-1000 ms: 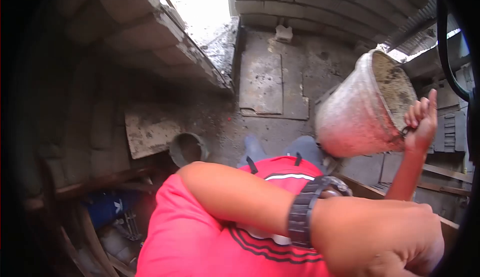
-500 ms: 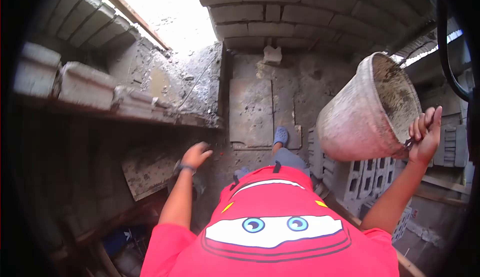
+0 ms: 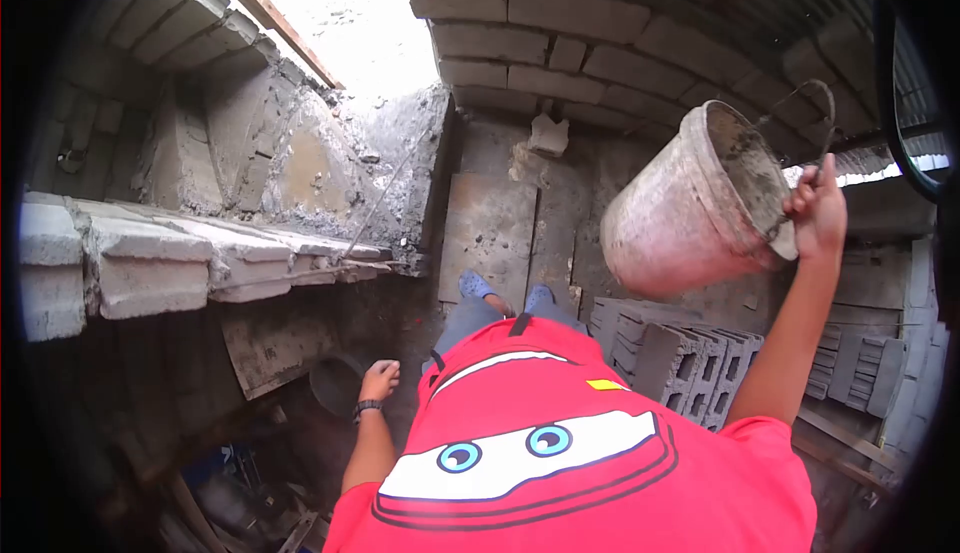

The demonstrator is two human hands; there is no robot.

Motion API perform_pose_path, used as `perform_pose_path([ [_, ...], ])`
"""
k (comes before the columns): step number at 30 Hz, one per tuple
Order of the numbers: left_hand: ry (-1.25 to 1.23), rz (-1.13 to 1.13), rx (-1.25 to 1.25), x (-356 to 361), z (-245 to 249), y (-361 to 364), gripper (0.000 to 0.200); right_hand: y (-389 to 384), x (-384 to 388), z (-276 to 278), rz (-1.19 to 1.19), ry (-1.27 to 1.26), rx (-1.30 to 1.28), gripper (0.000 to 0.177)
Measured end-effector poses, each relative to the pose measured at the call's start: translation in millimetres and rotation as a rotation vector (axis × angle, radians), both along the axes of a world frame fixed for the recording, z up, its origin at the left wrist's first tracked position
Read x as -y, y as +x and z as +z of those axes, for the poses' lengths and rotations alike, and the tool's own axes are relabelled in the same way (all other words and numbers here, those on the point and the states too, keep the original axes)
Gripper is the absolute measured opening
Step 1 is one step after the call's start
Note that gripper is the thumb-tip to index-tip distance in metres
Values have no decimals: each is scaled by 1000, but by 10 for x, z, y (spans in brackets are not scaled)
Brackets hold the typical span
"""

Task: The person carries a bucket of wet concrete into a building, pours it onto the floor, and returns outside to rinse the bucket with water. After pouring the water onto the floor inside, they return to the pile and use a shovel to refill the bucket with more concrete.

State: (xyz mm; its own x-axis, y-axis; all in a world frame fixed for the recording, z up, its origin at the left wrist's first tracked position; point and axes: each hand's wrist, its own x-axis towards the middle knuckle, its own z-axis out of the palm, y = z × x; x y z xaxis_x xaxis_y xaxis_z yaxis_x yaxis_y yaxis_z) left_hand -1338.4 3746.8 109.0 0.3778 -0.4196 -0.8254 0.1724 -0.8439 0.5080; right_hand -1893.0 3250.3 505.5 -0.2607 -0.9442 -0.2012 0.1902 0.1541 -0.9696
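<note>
A worn bucket (image 3: 665, 203), smeared with dried cement, is tilted in the air at the right, its mouth turned to the right. My right hand (image 3: 820, 218) is closed at its rim, by the lower end of the wire handle. That handle (image 3: 832, 113) arcs above my fingers. Dried grey residue coats the bucket's inner wall. My left hand (image 3: 380, 380), with a dark watch on the wrist, hangs low beside my body. Its fingers are curled in and nothing shows in them.
Hollow concrete blocks (image 3: 690, 368) are stacked by my right side. A low block wall (image 3: 155, 263) runs along the left. Flat boards (image 3: 488, 228) lie on the floor ahead, near a small concrete piece (image 3: 548, 136). A block wall (image 3: 575, 18) rises beyond.
The bucket has shifted left in view, and its handle now stands up above the rim. My left hand has dropped lower, its fingers more curled. My feet have moved and the view has turned.
</note>
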Motion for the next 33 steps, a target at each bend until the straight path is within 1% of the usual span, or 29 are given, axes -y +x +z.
perform_pose_path([
  [1,-18,-5,0,220,-54,47,35,-91,127,-222,43,2,-26,46],
  [2,-95,-78,76,506,-120,105,37,-45,212,-423,-8,63,-123,51],
  [3,-161,-144,153,719,-147,144,38,-7,298,-672,-64,99,-158,55],
  [4,-161,-135,152,862,-125,189,38,-16,337,-943,-64,124,-80,57],
  [5,-252,-209,187,1083,-86,252,40,48,335,-1186,-66,123,-2,59],
  [6,-348,-283,228,1362,-12,293,42,158,311,-1403,-79,95,-102,60],
  [7,-341,-273,229,1592,217,315,42,187,338,-1673,-47,74,-128,61],
  [8,-308,-358,242,1819,570,324,43,285,341,-1865,-69,42,-153,62],
  [9,-284,-441,260,2020,766,348,45,405,364,-1972,-54,65,-160,61],
  [10,-290,-433,270,2179,731,414,45,528,421,-2029,-39,79,-162,61],
  [11,-342,-490,284,2359,664,506,46,628,521,-2065,-31,67,-152,61],
  [12,-388,-548,295,2500,594,584,48,714,614,-2112,-20,122,-166,62],
  [13,-434,-547,239,2729,706,609,47,785,689,-2170,-8,185,-184,63],
  [14,-428,-539,239,2955,691,656,47,844,777,-2236,1,189,-186,63],
  [16,-468,-500,79,3435,627,786,45,923,1022,-2345,-67,334,-305,64],
  [19,-505,-419,115,4125,601,1156,44,681,1413,-2805,-102,479,-421,68],
  [20,-545,-347,99,4292,394,1360,44,652,1535,-2917,-108,509,-476,71],
  [21,-501,-340,189,4413,307,1579,43,646,1625,-2997,-111,518,-537,73],
  [22,-459,-335,280,4524,232,1821,43,621,1715,-3078,-97,589,-587,74],
  [23,-411,-321,344,4555,31,2089,42,477,1824,-3206,-20,632,-624,75],
  [24,-364,-301,409,4558,-224,2364,42,472,1913,-3207,55,701,-630,76],
  [25,-270,-247,470,4540,-418,2596,41,424,1984,-3338,105,729,-644,77],
  [26,-161,-191,514,4430,-557,2712,41,601,2030,-3218,132,796,-681,77],
  [27,-136,-149,497,4293,-569,2755,41,719,2077,-3083,221,820,-616,77],
  [28,-10,-174,502,4236,-552,2827,41,815,2225,-3025,315,831,-541,76],
  [29,112,-203,507,4242,-530,2900,42,882,2387,-3017,329,868,-464,76],
  [30,130,-173,497,4210,-527,2895,42,892,2495,-2997,329,922,-390,75],
  [32,177,-48,443,4137,-578,2766,43,1019,2820,-2807,358,922,-451,75],
  [33,234,-46,397,4122,-590,2673,45,1088,2946,-2720,365,906,-478,74],
])
